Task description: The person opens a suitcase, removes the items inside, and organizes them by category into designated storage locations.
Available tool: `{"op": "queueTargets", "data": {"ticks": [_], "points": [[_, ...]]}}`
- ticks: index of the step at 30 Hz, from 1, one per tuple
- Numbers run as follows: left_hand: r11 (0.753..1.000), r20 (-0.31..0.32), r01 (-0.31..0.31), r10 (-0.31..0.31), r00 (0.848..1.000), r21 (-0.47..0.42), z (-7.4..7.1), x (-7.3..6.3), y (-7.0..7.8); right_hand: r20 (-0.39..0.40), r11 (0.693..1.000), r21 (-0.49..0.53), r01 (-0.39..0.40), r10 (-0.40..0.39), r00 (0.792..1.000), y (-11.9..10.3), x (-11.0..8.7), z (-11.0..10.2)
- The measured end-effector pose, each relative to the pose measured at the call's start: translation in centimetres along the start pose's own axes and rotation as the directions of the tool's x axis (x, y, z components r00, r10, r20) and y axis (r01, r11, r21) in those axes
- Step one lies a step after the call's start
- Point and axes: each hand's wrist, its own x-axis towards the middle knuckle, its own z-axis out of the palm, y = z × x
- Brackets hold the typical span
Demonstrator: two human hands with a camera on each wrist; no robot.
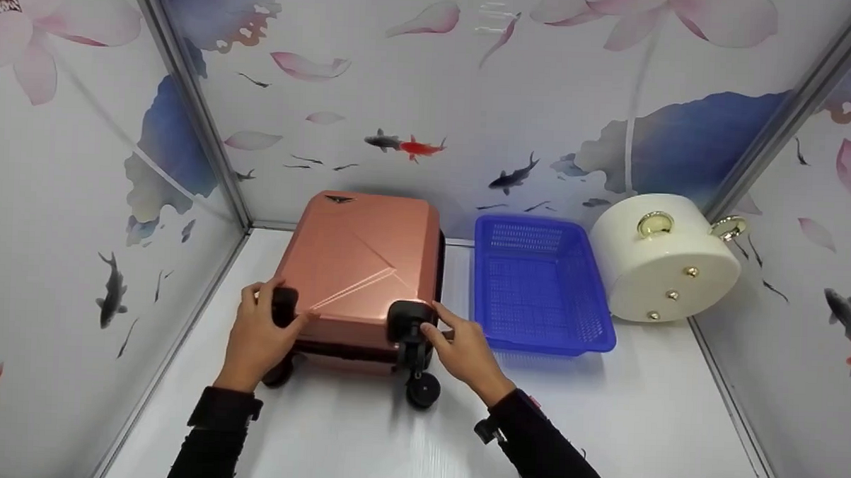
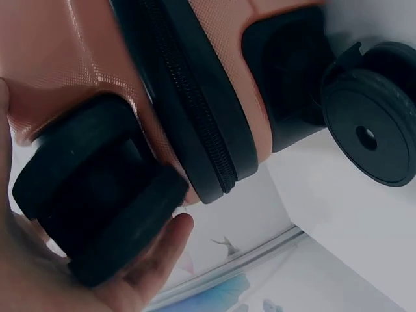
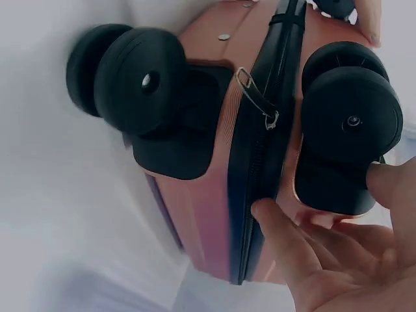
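Observation:
A rose-gold hard-shell suitcase (image 1: 368,255) lies flat, its wheeled end toward me. My left hand (image 1: 258,339) grips its near left corner, thumb on the shell and fingers around the black wheel (image 2: 107,188). At the near right corner, my right hand (image 1: 470,350) holds the suitcase by the black wheel mount (image 3: 331,185). The right wrist view shows the thumb at that mount and a fingertip on the dark zipper band (image 3: 244,221). A lower caster wheel (image 1: 422,390) sticks out below the right corner.
Right of the suitcase stands a blue plastic basket (image 1: 599,340). A cream round case (image 1: 668,276) with gold handles and studs sits beside the basket. Printed wall panels (image 1: 466,78) close off the back and both sides of the white table (image 1: 362,442).

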Motion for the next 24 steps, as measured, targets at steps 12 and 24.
{"op": "queueTargets", "data": {"ticks": [12, 24], "points": [[1.000, 0.006, -0.006, 0.006, 1.000, 0.011, -0.7, -0.2, 0.1, 0.058, 0.984, -0.176, -0.022, 0.033, 0.998, 2.3, -3.3, 3.7], [1.000, -0.012, 0.012, -0.012, 1.000, -0.014, 0.1, -0.4, -0.1, 0.159, 0.993, -0.011, -0.121, 0.121, 0.980, 2.7, -4.1, 4.4]]}}
